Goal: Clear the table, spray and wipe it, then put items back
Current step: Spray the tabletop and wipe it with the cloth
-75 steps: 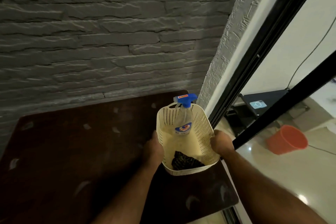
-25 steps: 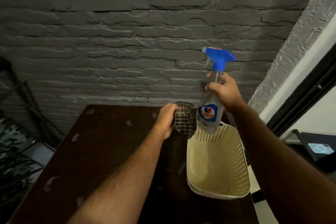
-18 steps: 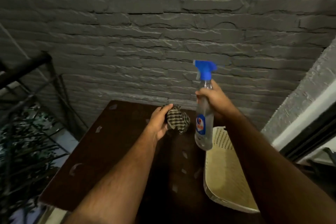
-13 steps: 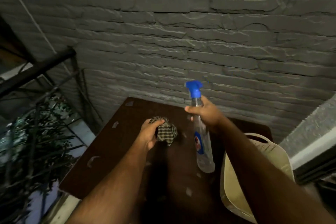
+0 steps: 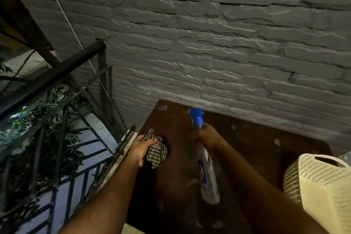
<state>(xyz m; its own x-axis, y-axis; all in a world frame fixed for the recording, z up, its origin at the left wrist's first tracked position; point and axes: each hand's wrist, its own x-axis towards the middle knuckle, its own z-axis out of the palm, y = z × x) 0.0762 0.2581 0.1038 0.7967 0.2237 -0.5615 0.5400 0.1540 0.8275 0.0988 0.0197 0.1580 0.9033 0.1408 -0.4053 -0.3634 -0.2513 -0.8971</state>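
My right hand (image 5: 206, 137) is closed round the neck of the bottle (image 5: 208, 173), just under its blue trigger head (image 5: 196, 117). The bottle hangs above the table (image 5: 247, 150), over its left half, nozzle aimed toward the far left corner. My left hand (image 5: 139, 148) is closed on the cloth (image 5: 156, 153), bunched in the fist near the table's left edge. The basket (image 5: 321, 186) stands at the table's right edge, tilted as seen from here; I cannot tell what, if anything, is in it.

Bottle: clear plastic, seemingly little liquid left, so I judge it light and stiff, though the wall may flex under a hard squeeze. The smooth body would be slippery when wet; the neck is the sound hold, with a finger free for the trigger. Whether my finger is on the trigger cannot be told from here.

Cloth: checked, soft and limp, with a loose tail hanging below my fist. It weighs almost nothing and takes any grip; for wiping I judge it better spread flat under the palm than balled.

Table: dark top with pale flecks scattered across it, bare apart from the basket. Spraying appears to be the step in hand; wiping is not yet begun.
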